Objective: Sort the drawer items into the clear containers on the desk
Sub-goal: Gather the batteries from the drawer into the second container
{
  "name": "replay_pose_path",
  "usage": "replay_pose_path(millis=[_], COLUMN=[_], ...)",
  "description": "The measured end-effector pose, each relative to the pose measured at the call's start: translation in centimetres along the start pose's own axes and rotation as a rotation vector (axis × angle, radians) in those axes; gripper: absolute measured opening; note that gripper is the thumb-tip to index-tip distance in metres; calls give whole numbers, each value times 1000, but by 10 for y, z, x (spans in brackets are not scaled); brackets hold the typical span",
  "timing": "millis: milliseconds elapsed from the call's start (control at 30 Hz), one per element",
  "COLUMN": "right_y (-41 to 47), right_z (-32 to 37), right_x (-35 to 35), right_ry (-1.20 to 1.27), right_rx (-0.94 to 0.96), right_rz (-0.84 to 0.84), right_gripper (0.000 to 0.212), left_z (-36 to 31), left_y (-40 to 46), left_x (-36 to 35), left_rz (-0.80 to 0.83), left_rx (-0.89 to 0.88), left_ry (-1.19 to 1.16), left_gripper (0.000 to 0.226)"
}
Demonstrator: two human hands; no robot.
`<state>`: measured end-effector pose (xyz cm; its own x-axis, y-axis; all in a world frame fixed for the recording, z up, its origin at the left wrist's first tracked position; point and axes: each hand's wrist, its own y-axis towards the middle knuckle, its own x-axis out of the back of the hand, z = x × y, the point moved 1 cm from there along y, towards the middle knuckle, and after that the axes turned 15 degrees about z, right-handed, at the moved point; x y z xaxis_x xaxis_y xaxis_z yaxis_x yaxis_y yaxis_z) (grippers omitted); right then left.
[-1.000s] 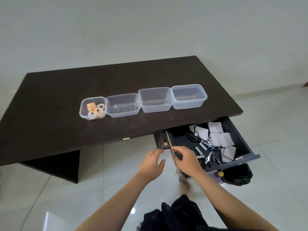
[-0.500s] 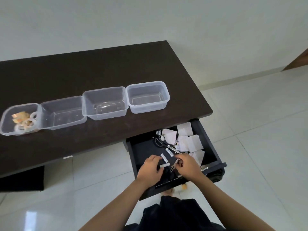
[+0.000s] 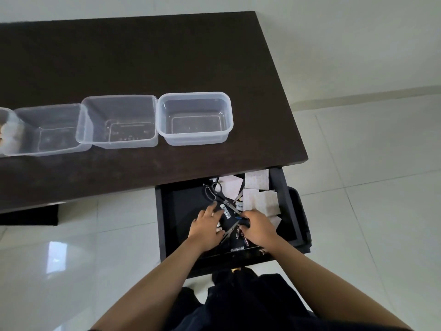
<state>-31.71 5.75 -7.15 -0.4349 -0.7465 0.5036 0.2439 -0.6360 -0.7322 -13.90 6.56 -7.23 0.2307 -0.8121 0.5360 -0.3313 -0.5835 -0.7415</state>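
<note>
— Pale floor tiles (image 3: 358, 211) and a dark worktop (image 3: 143, 68); where are the things to sort?
— Down in the open drawer (image 3: 284, 201) under the worktop's right end: black-handled scissors (image 3: 214, 193) at the back, white paper squares (image 3: 256, 187) to the right, batteries (image 3: 239, 232) and small clips near the front.
— And the hands?
— Both are in the drawer; the left hand (image 3: 205, 229) lies over the small items with fingers reaching out, its grip hidden; the right hand (image 3: 259, 226) curls round a small dark object I can't identify.
— How to do it well?
— Gather one kind at a time; lift clear of the drawer front; the three clear containers (image 3: 195, 99) look empty, so keep one per kind.
</note>
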Motion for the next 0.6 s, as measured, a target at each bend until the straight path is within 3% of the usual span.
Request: replay_pose_path(millis=[167, 367, 600], right_y=[8, 12, 11], right_z=[-4, -10, -17], right_x=[-2, -5, -8], right_ry=[-45, -100, -113], right_rx=[-2, -4, -4], right_rz=[23, 8, 4], right_gripper=[32, 38, 44], left_z=[-1, 5, 17], left_y=[12, 29, 18], left_x=[13, 26, 15], left_rz=[-96, 19, -95], left_rx=[39, 90, 184], left_ry=[75, 245, 205], left_gripper=[71, 70, 54])
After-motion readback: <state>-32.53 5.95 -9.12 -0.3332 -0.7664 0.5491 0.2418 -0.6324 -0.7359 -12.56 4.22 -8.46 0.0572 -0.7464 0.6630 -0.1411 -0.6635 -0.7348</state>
